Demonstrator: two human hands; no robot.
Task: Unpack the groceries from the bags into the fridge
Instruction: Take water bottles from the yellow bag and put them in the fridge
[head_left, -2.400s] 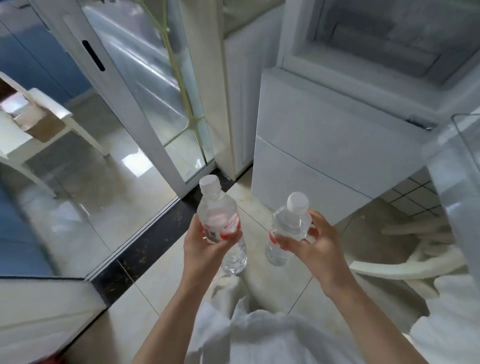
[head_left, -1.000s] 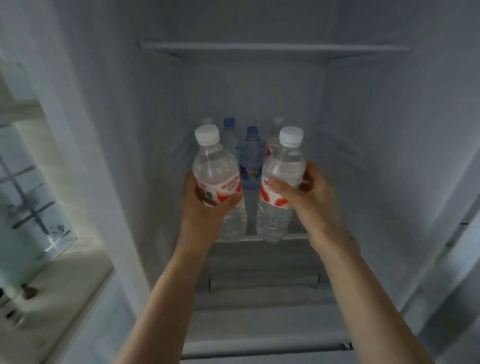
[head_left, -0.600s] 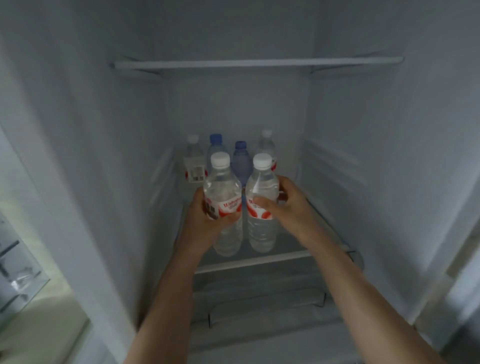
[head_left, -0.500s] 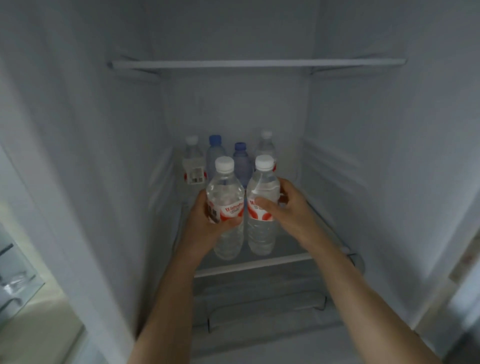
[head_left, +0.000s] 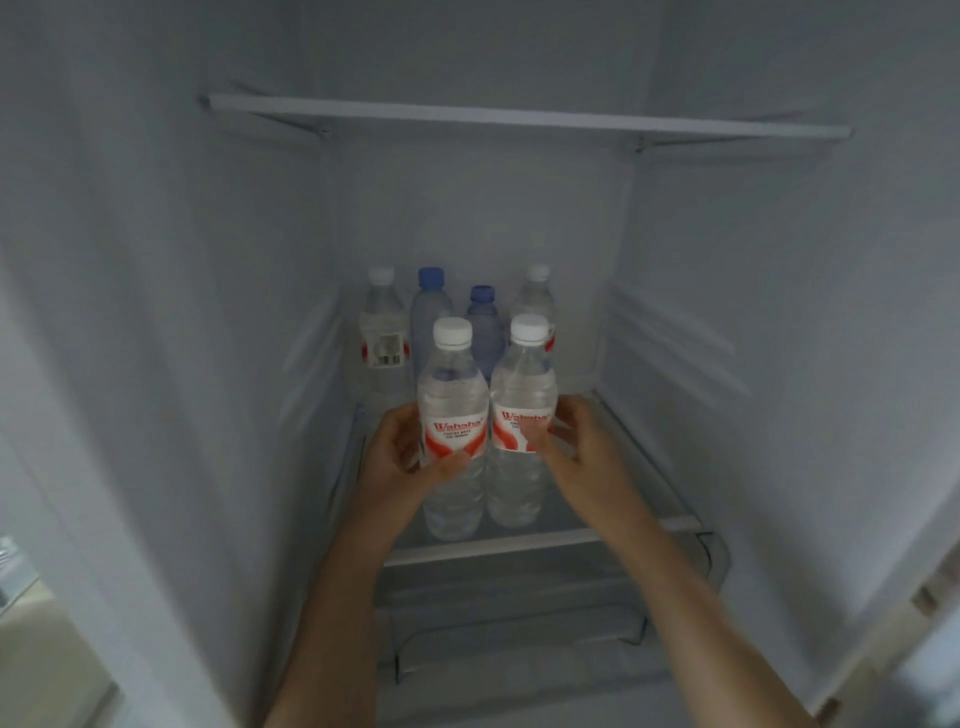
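Two bottles stand upright on my fridge shelf (head_left: 519, 544): left grip (head_left: 402, 462) clasps the left bottle (head_left: 453, 426), right grip (head_left: 582, 452) clasps the right bottle (head_left: 522, 415).

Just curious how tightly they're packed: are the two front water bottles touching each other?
Touching. The head view shows the left bottle and right bottle pressed side by side at label height, no gap visible.

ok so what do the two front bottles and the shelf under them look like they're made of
Left front bottle and right front bottle: thin clear glossy plastic, seemingly, as the ribbed walls show through; opaque white caps, printed film labels. Shelf: looks like a clear glass or plastic pane, since the drawer below shows through, with a pale front trim.
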